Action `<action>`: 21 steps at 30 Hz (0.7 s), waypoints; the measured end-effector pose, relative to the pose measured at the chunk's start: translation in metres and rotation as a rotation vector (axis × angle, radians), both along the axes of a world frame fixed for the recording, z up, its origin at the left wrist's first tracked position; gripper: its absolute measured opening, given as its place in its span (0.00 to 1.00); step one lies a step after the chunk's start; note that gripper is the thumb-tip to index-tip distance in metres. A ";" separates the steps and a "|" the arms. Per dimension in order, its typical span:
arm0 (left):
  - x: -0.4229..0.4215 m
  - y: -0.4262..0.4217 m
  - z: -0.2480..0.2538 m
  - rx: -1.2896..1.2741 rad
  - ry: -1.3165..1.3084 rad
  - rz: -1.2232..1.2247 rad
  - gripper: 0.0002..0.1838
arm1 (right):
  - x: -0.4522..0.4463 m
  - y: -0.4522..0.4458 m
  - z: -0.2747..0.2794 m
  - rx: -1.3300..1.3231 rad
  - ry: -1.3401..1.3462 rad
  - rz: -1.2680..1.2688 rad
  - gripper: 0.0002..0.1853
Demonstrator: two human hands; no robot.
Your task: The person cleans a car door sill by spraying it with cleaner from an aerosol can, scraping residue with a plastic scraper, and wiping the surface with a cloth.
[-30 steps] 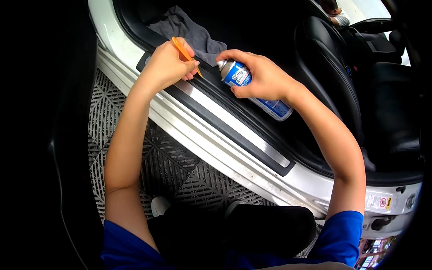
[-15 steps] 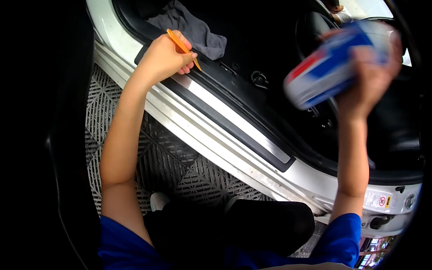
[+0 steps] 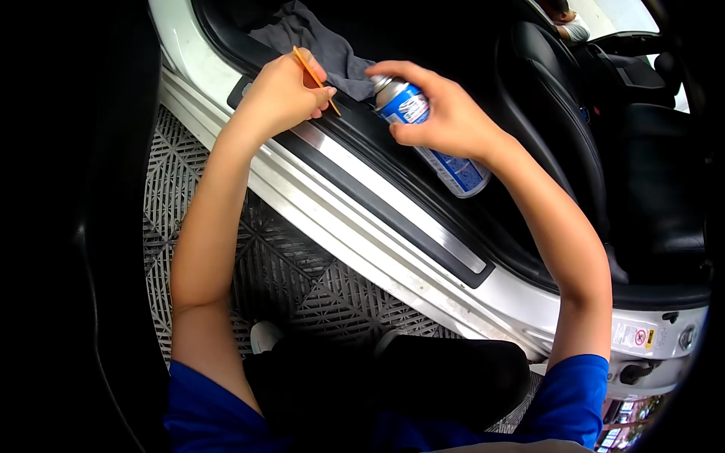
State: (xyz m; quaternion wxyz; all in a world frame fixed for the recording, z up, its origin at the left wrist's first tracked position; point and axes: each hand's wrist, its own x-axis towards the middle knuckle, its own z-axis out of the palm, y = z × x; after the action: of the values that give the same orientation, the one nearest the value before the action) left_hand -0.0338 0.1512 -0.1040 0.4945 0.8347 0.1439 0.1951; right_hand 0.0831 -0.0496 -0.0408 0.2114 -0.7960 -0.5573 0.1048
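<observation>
My left hand (image 3: 283, 94) is closed around a slim orange pointed tool (image 3: 304, 66). Its tip points down at the black trim beside the metal-faced sill plate (image 3: 393, 210) of a car doorway. In my right hand (image 3: 445, 113) is a blue and white spray can (image 3: 457, 172), tilted with its nozzle end toward the left hand. The index finger reaches over the top of the can; whether it presses the nozzle I cannot tell. Just behind both hands a grey cloth (image 3: 328, 49) lies crumpled inside the doorway.
A black car seat (image 3: 547, 98) stands inside on the right. The white body sill (image 3: 332, 219) runs diagonally above a grey slatted floor (image 3: 302, 279). A door latch (image 3: 686, 338) is at the lower right. Part of another person (image 3: 575, 29) shows at the top right.
My right hand has swung the spray can from the upper right down and left, near the left hand, and its nozzle now faces left. The left hand has barely moved.
</observation>
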 end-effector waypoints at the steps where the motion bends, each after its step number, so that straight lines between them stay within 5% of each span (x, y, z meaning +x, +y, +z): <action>1: -0.001 -0.001 0.000 0.017 0.001 0.014 0.11 | 0.000 0.005 -0.002 -0.036 -0.008 -0.009 0.36; 21: 0.001 -0.002 0.003 0.053 0.039 0.006 0.11 | 0.004 0.008 -0.011 -0.122 -0.104 -0.009 0.38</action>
State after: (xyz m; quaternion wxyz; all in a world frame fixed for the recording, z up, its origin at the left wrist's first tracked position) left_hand -0.0326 0.1487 -0.1010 0.4689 0.8506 0.1507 0.1841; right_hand 0.0873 -0.0416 -0.0521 0.1337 -0.8142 -0.5567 0.0964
